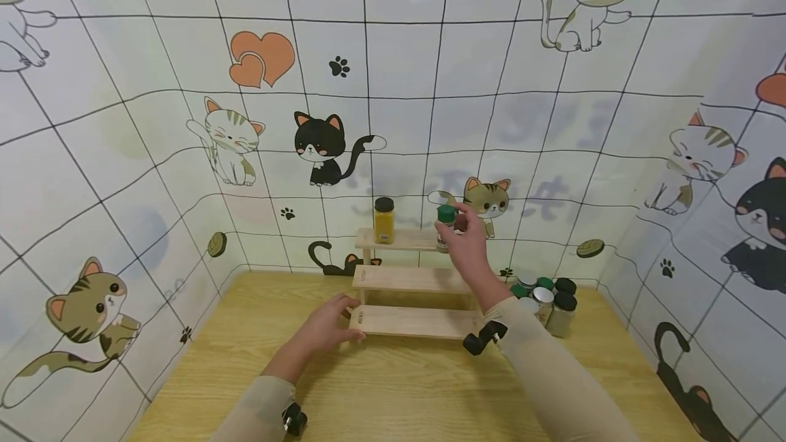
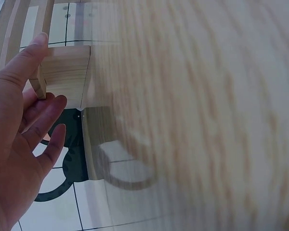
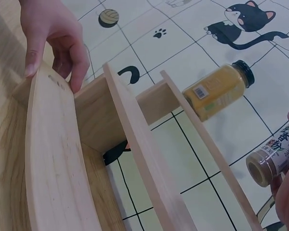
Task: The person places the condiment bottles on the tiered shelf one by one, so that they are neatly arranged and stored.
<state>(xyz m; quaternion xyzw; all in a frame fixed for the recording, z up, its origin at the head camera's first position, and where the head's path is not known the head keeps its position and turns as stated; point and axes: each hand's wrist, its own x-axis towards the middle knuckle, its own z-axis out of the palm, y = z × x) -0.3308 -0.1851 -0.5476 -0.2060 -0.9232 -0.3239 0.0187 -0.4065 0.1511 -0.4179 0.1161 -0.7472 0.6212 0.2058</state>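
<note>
A three-tier wooden spice rack (image 1: pixel 417 321) stands on the table. My left hand (image 1: pixel 327 326) pinches the left end of its lowest board, thumb on one side and fingers on the other, as the left wrist view shows. My right hand (image 1: pixel 471 251) holds a small spice jar (image 3: pixel 277 161) with a green lid (image 1: pixel 446 213) and a printed label at the right part of the top tier. In the right wrist view the jar's base looks apart from the board. A yellow-filled jar (image 1: pixel 383 224) with a black lid stands on the top tier's left part.
Several spice jars (image 1: pixel 559 316) with white, green and black lids stand grouped on the table right of the rack, partly behind my right forearm. A cat-patterned wall covering (image 1: pixel 399 121) rises behind and on both sides of the wooden table (image 1: pixel 393 387).
</note>
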